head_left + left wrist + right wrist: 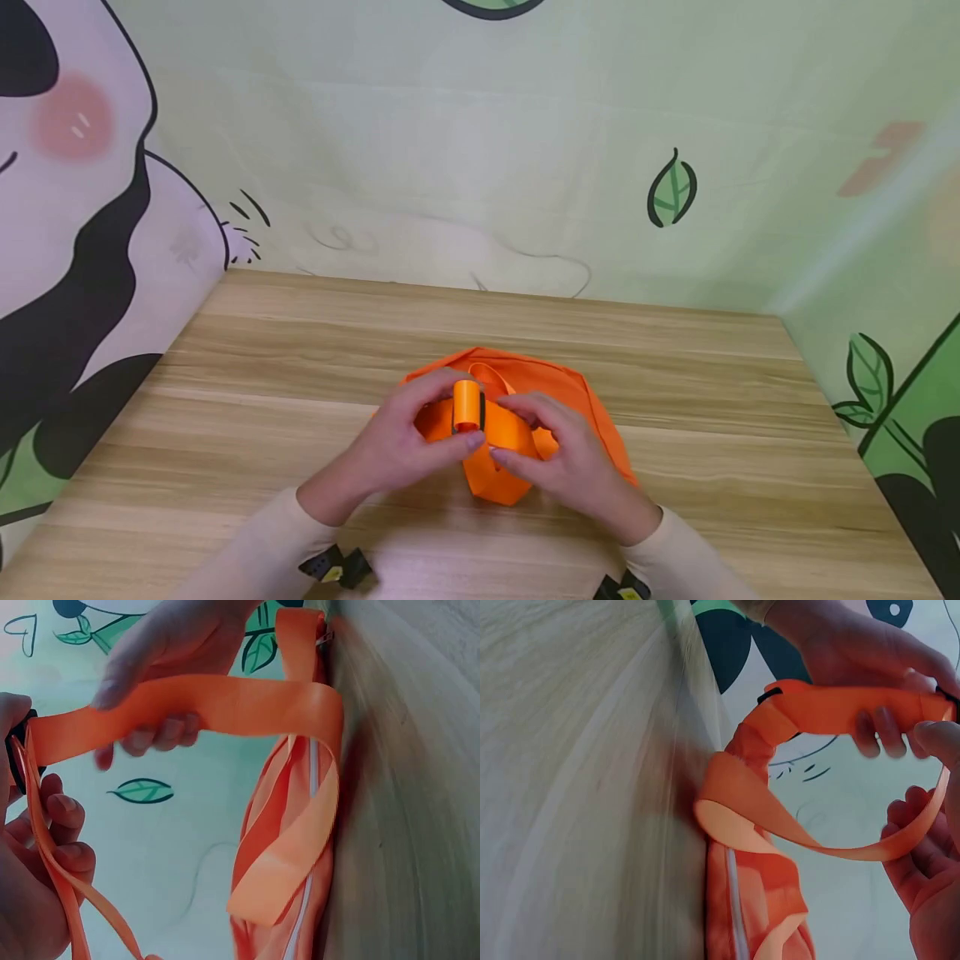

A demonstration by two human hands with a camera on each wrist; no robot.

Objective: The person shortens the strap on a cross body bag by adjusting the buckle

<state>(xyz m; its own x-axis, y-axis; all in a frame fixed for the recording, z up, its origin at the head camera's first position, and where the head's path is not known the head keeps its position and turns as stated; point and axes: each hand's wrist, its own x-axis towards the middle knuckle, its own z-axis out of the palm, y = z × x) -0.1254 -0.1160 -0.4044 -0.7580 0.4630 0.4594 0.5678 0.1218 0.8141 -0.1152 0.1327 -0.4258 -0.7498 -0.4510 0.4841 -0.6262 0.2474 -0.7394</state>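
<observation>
An orange fabric bag (555, 379) with a pale zipper (313, 761) lies flat on the wooden table. Its wide orange strap (513, 429) is lifted above it and hangs in loops. My left hand (393, 437) grips the strap by a black slider buckle (482, 410), where a fold of webbing (467, 404) stands up. Close on the right, my right hand (566, 446) pinches the strap between thumb and fingers. In the right wrist view, a second black piece (769, 695) sits on the strap nearer the bag. Fingers partly cover the buckle.
The wood-grain table (300, 350) extends around the bag. Behind it rises a pale green printed backdrop (420, 150) with a leaf, and a panda print (172, 208) covers the left side. Small black devices (337, 567) are worn on both wrists.
</observation>
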